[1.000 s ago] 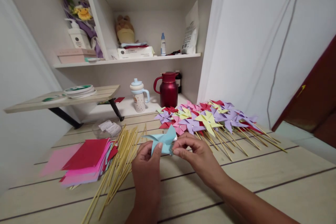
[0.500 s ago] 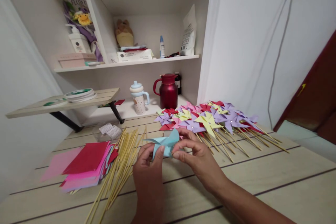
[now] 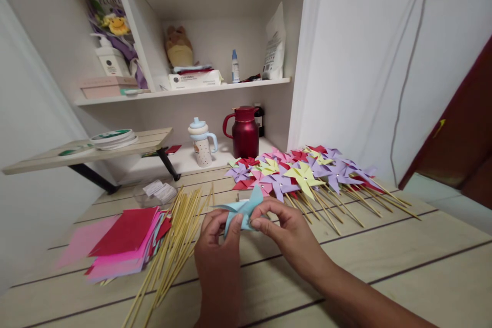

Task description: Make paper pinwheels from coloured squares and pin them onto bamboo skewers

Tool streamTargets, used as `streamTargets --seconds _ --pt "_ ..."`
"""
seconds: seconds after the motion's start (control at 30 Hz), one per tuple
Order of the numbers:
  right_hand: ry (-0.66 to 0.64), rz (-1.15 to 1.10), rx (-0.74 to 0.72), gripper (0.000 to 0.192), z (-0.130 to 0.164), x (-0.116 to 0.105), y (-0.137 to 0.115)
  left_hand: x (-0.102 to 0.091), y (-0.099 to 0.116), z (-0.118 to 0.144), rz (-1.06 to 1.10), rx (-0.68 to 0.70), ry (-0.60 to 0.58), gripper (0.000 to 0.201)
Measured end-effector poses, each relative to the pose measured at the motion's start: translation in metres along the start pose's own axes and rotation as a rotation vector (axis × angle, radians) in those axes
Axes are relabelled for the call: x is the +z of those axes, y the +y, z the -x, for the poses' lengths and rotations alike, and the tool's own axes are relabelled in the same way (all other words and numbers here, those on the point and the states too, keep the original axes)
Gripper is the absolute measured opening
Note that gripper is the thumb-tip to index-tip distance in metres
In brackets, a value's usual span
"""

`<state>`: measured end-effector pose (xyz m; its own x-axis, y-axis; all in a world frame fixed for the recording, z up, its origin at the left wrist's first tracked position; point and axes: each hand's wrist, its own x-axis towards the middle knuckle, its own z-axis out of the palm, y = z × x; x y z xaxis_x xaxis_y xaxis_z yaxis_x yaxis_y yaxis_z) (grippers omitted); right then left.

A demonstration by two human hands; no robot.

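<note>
Pale wooden planks of the tabletop (image 3: pixel 384 266) fill the near part of my view, and over them I hold a light blue folded paper pinwheel head (image 3: pixel 243 210) between both hands, just above the boards. My left hand (image 3: pixel 217 246) has its thumb and forefinger pinched on the lower left fold, the other fingers curled under. My right hand (image 3: pixel 288 236) pinches the right side near the centre with thumb and forefinger pressed together, the remaining fingers bent loosely.

Just left of my left hand lies a loose bundle of thin bamboo sticks (image 3: pixel 172 246), fanned across the planks. Touching it on its left is a stack of square paper sheets in red and pink (image 3: pixel 123 241).

Beyond my right hand, near it, a heap of finished paper pinwheels in purple, yellow, pink and red (image 3: pixel 303 171) rests with its sticks pointing right.

Farther back, on a white ledge, I see a dark red jug with a handle (image 3: pixel 246 130) and, beside it, a small cup with a blue lid (image 3: pixel 202 141). Above them runs a white shelf (image 3: pixel 184 93) carrying bottles and boxes.
</note>
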<state>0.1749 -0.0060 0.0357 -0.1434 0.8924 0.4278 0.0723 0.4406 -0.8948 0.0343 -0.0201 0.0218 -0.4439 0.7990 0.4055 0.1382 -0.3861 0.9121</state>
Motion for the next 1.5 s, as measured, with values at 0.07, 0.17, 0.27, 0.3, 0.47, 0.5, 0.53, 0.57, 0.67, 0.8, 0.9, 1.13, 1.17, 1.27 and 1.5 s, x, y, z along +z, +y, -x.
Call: streamTargets --seconds 0.07,0.17,0.27,0.3,0.47,0.5,0.53,0.57,0.67,0.8,0.9,1.13,1.17,1.27,1.5 --pt "0.017 0.002 -0.012 0.012 0.000 0.000 0.000 0.000 0.002 0.001 -0.024 0.016 -0.023 0.009" --pt "0.026 0.028 -0.039 0.011 0.001 -0.001 0.000 0.000 0.004 0.002 -0.027 0.034 -0.028 0.009" --pt "0.022 0.042 -0.057 0.010 0.001 -0.001 -0.001 0.001 0.003 0.002 0.018 0.030 0.014 0.006" --pt "0.021 0.043 -0.061 0.010 0.001 -0.001 -0.001 0.001 0.003 0.002 0.027 0.027 0.012 0.005" --pt "0.042 0.095 -0.094 0.011 0.002 0.000 -0.002 0.000 0.004 0.002 -0.008 0.039 -0.030 0.007" --pt "0.052 0.114 -0.104 0.011 0.003 0.000 -0.003 0.000 0.005 0.003 -0.017 0.034 -0.037 0.008" --pt "0.061 0.131 -0.112 0.010 0.003 0.000 -0.003 0.000 0.006 0.003 -0.024 0.027 -0.043 0.008" --pt "0.071 0.142 -0.116 0.010 0.004 0.000 -0.004 0.000 0.007 0.003 -0.025 0.020 -0.054 0.009" --pt "0.088 0.143 -0.111 0.007 0.005 0.000 -0.005 0.000 0.009 0.004 -0.018 0.016 -0.071 0.009" --pt "0.059 0.131 -0.106 0.008 0.005 0.000 -0.006 0.000 0.009 0.005 -0.009 -0.002 -0.098 0.009" --pt "0.045 0.150 -0.103 0.008 0.005 -0.001 -0.006 -0.001 0.009 0.005 -0.007 0.002 -0.107 0.009" --pt "0.041 0.103 -0.088 0.006 0.005 -0.002 -0.008 -0.001 0.007 0.006 -0.010 0.027 -0.160 0.009" --pt "0.042 0.112 -0.093 0.007 0.005 -0.002 -0.009 -0.001 0.007 0.006 -0.012 0.030 -0.156 0.009" --pt "0.041 0.151 -0.108 0.007 0.004 -0.003 -0.010 -0.001 0.005 0.005 -0.031 0.033 -0.152 0.010" --pt "0.041 0.201 -0.141 0.006 0.006 -0.005 -0.011 -0.002 0.007 0.006 -0.027 0.017 -0.154 0.009"
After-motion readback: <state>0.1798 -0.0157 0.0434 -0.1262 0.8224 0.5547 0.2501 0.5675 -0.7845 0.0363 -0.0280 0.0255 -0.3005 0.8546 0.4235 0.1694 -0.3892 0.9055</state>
